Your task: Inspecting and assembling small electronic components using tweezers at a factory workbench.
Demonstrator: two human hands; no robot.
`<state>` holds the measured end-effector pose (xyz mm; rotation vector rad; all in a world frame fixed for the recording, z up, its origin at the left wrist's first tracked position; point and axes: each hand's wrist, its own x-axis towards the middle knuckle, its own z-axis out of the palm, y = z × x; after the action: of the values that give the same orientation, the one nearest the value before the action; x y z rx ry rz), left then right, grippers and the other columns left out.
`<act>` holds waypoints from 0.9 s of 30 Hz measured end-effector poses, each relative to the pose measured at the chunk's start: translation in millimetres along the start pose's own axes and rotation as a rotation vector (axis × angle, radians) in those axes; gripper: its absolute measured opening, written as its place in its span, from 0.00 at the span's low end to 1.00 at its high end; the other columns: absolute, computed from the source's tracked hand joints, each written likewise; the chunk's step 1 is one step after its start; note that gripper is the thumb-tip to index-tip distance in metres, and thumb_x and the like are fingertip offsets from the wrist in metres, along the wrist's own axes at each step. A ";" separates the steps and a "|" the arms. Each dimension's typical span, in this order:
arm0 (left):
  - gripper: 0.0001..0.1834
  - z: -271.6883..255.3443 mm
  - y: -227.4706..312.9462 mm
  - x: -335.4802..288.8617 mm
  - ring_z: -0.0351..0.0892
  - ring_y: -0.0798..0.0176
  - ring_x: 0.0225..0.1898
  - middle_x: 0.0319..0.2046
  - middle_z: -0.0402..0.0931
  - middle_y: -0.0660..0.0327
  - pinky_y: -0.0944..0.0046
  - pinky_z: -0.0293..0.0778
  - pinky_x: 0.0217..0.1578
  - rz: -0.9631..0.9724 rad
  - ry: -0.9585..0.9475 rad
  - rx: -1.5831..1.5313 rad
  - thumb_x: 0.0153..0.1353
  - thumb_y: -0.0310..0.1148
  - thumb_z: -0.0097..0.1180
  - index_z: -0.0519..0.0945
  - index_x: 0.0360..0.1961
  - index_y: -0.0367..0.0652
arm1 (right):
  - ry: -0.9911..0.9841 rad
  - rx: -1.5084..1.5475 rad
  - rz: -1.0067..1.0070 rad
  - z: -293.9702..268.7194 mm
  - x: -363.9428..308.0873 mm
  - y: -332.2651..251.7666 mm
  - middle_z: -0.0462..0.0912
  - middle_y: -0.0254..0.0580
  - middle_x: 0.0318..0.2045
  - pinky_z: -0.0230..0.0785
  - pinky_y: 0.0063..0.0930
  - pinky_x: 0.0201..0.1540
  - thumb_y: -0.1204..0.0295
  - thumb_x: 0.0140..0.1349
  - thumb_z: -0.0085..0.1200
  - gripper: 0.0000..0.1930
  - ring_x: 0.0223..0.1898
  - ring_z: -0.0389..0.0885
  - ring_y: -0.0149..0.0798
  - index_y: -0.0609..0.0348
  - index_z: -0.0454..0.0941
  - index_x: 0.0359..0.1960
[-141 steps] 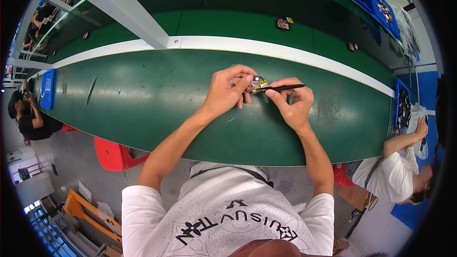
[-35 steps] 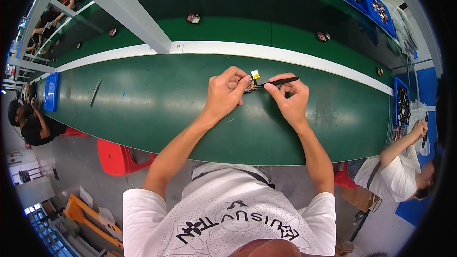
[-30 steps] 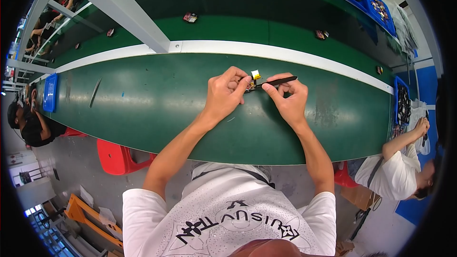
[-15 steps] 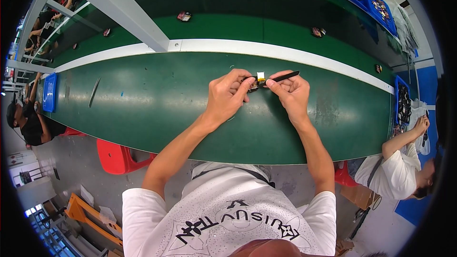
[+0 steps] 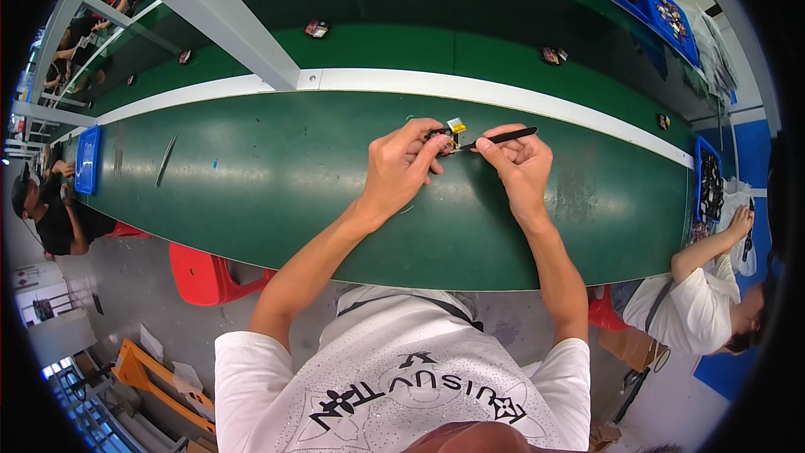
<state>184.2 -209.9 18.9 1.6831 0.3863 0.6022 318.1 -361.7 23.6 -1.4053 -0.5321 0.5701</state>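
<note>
My left hand [image 5: 404,161] is closed, its thumb and fingers pinching a small electronic assembly [image 5: 442,140] above the green bench. A small silver and yellow pouch battery [image 5: 456,125] sticks up from the assembly's far side. In my right hand [image 5: 518,161], pinched between thumb and fingers, is a pair of slim black tweezers [image 5: 509,135]. Their tip points left and meets the assembly near my left fingertips; whether it grips any part is too small to tell. My fingers hide much of the assembly.
Beyond the white rail, a green belt carries several small parts [image 5: 316,28]. A thin metal strip [image 5: 166,161] lies on the bench at left. Blue trays [image 5: 87,161] stand at both ends. Co-workers sit left and right [image 5: 683,310]; a red stool [image 5: 201,275] is at left.
My right hand and the tweezers have shifted slightly right, and the tweezers have turned. The battery has tilted. Parts on the belt have moved left. The left co-worker's arm has drawn nearer.
</note>
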 end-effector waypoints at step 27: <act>0.10 3.3 -4.4 -2.6 0.88 0.64 0.28 0.33 0.86 0.53 0.71 0.80 0.20 0.029 0.017 -0.077 0.69 0.25 0.60 0.82 0.48 0.29 | -0.089 0.108 0.131 1.1 -1.1 -6.5 0.88 0.47 0.35 0.69 0.14 0.28 0.80 0.64 0.64 0.08 0.35 0.87 0.29 0.68 0.81 0.43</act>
<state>184.3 -213.1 13.8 1.6132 0.3475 0.6458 316.9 -362.1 30.1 -1.3226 -0.4752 0.7584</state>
